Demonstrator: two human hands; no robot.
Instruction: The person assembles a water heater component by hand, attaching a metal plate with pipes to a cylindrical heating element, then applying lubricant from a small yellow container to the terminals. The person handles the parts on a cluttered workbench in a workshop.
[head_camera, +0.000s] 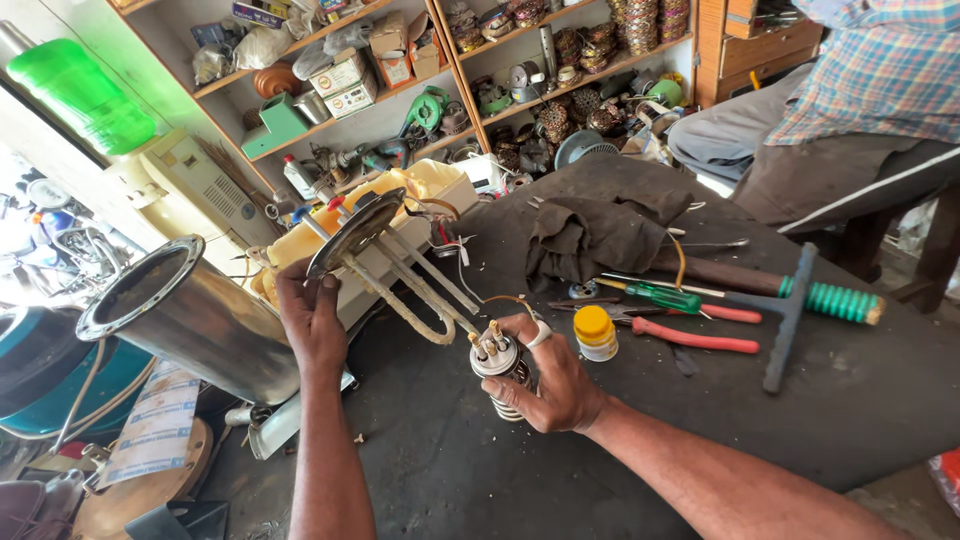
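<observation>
My left hand (312, 318) grips the round metal flange of a water-heater element assembly (395, 270), whose scaled looped tubes slant down to the right over the dark workbench (600, 440). My right hand (548, 375) holds a second small coiled heating element (497, 362) with several terminal pins on top, just below the tube loop. A white band sits on one finger of that hand.
A steel cylindrical tank (190, 315) lies at the left. On the bench are a yellow-capped bottle (595, 333), a green-handled screwdriver (655, 296), red-handled pliers (690, 338), a dark T-handled tool (795, 305) and a dark cloth (590, 232). Another person (850, 110) sits at back right; cluttered shelves stand behind.
</observation>
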